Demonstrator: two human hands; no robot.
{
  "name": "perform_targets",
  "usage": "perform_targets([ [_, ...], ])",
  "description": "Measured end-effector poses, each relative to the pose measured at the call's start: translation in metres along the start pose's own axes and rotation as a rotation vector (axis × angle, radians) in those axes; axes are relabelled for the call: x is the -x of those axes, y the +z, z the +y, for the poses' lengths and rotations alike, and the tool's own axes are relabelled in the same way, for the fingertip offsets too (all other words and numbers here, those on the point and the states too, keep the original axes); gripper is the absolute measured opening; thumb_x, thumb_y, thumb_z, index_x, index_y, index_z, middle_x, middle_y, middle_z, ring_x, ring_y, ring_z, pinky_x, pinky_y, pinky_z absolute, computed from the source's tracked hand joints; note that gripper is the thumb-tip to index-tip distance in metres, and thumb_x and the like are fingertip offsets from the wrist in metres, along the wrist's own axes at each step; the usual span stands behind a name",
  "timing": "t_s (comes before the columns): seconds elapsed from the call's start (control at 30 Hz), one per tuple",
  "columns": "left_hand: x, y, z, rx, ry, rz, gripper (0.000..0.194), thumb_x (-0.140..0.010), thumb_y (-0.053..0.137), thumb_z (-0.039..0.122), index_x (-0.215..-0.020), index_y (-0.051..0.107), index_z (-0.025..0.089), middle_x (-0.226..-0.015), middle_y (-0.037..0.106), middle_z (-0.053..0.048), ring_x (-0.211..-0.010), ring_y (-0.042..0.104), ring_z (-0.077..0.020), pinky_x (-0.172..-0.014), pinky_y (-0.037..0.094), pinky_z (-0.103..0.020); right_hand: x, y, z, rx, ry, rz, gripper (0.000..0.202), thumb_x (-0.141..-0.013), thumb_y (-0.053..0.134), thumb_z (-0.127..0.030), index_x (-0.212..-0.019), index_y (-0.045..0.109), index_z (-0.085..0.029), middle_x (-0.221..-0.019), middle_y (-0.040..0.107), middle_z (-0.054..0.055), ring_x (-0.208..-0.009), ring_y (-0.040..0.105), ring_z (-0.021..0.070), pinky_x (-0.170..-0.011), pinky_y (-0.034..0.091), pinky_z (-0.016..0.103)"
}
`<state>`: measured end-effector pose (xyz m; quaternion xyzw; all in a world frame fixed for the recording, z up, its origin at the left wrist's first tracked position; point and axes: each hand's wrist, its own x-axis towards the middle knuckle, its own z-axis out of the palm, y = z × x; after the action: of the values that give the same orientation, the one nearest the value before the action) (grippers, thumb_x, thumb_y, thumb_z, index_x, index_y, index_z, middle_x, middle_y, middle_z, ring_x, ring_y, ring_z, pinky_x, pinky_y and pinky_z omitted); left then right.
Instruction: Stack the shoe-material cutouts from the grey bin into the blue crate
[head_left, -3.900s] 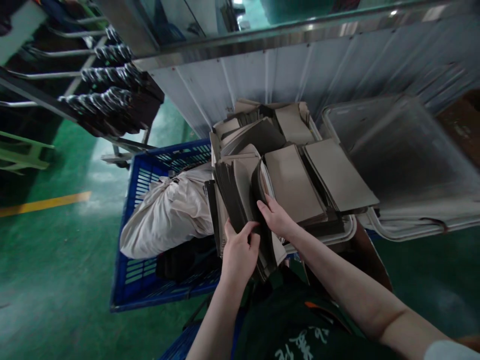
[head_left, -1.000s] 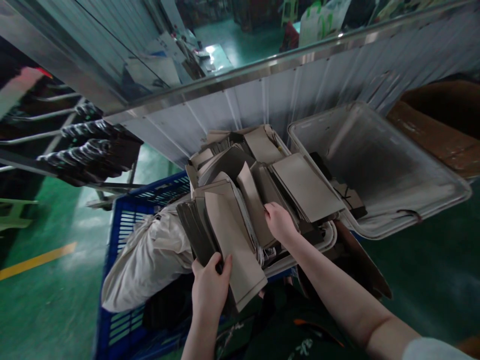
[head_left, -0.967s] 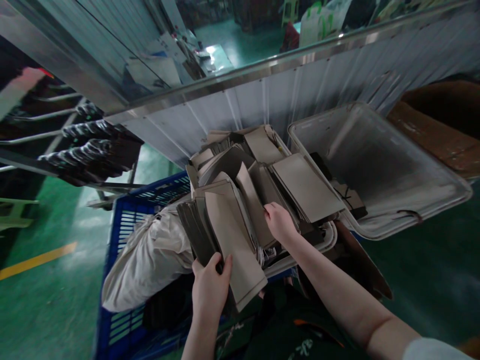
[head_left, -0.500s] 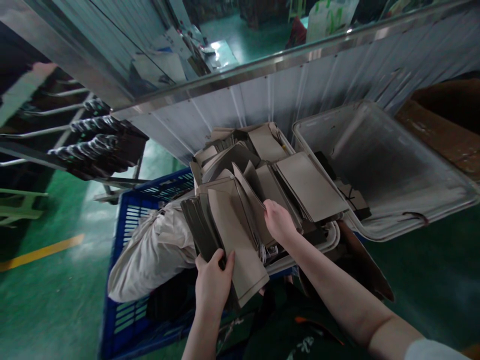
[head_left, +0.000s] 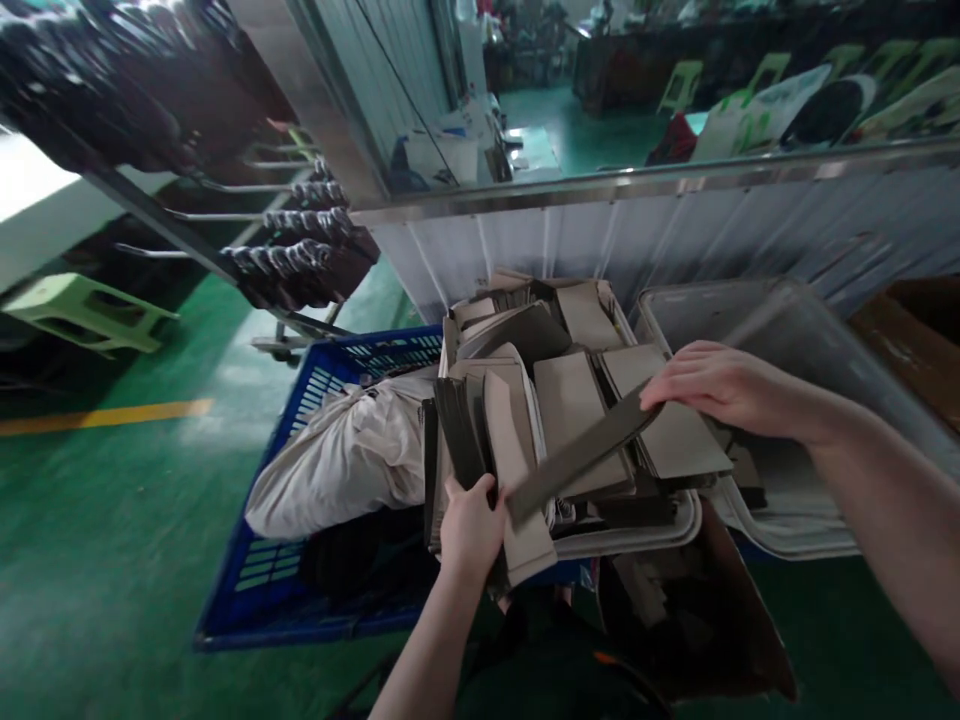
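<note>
Head view: a white-rimmed tray (head_left: 637,542), packed with upright and flat panels (head_left: 574,395) in grey-brown tones, is seen from above, with both bare hands held over it.
Left hand (head_left: 472,525): placed over the near left part of the tray; the fingers are closed in a narrow grip around the lower end of a dark stack (head_left: 459,430).
Pale panel (head_left: 510,430): stood just right of that stack, its lower end jutting past the near edge of the tray.
Right hand (head_left: 709,380): raised over the right side of the tray; one end of a dark panel (head_left: 581,455) is pinched between thumb and fingers.
Dark panel: held slanting across the tray, seen as a narrow strip; whether its lower end is touched by the left fingers cannot be told.
Blue crate (head_left: 285,632): set left of the tray, with a whitish cloth bundle (head_left: 345,460) laid in it.
Greyish bin (head_left: 757,330): stood right of the tray, partly covered by the right forearm.
Brown open box (head_left: 750,610): seen below the tray's near right corner.
Ribbed wall (head_left: 510,245): seen behind the tray.
</note>
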<state>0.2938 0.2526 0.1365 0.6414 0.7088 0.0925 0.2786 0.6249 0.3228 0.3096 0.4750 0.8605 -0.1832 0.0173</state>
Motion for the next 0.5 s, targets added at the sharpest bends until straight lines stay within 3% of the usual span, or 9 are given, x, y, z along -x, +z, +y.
perform_targets([
  [0.1, 0.000, -0.001, -0.002, 0.026, -0.010, -0.003, 0.044, -0.085, 0.040, 0.058, -0.093, 0.064, 0.022, -0.116, 0.038, -0.011, -0.073, 0.059, -0.0143, -0.073, 0.048, -0.030, -0.035, 0.004, -0.022, -0.065, -0.131, -0.153, 0.029, -0.092, 0.040, -0.028, -0.101, 0.068, -0.030, -0.106, 0.069, -0.002, -0.101, 0.059, 0.0105, -0.105, 0.023, 0.038],
  [0.2, -0.001, -0.002, -0.002, 0.031, -0.015, -0.004, 0.042, -0.084, 0.042, 0.058, -0.095, 0.064, 0.023, -0.121, 0.037, -0.012, -0.078, 0.060, -0.0168, -0.077, 0.048, -0.032, -0.085, 0.041, -0.049, -0.128, -0.273, -0.266, 0.030, -0.088, 0.043, -0.018, -0.093, 0.070, -0.030, -0.098, 0.071, -0.004, -0.099, 0.059, 0.0112, -0.106, 0.019, 0.036],
  [0.33, -0.001, -0.001, -0.003, 0.041, -0.007, -0.004, 0.039, -0.085, 0.044, 0.055, -0.093, 0.065, 0.023, -0.118, 0.039, -0.011, -0.080, 0.061, -0.0169, -0.077, 0.048, -0.031, -0.142, 0.091, -0.067, -0.159, -0.465, -0.165, 0.033, -0.083, 0.044, -0.009, -0.087, 0.071, -0.029, -0.092, 0.072, -0.004, -0.089, 0.060, 0.0118, -0.097, 0.023, 0.033],
  [0.5, -0.002, 0.002, -0.007, 0.042, -0.023, -0.009, 0.036, -0.086, 0.044, 0.050, -0.098, 0.065, 0.023, -0.122, 0.037, -0.012, -0.079, 0.063, -0.0172, -0.076, 0.049, -0.032, -0.176, 0.120, -0.063, -0.120, -0.396, -0.054, 0.031, -0.083, 0.045, -0.011, -0.092, 0.070, -0.028, -0.093, 0.072, -0.002, -0.088, 0.059, 0.0124, -0.090, 0.023, 0.032],
])
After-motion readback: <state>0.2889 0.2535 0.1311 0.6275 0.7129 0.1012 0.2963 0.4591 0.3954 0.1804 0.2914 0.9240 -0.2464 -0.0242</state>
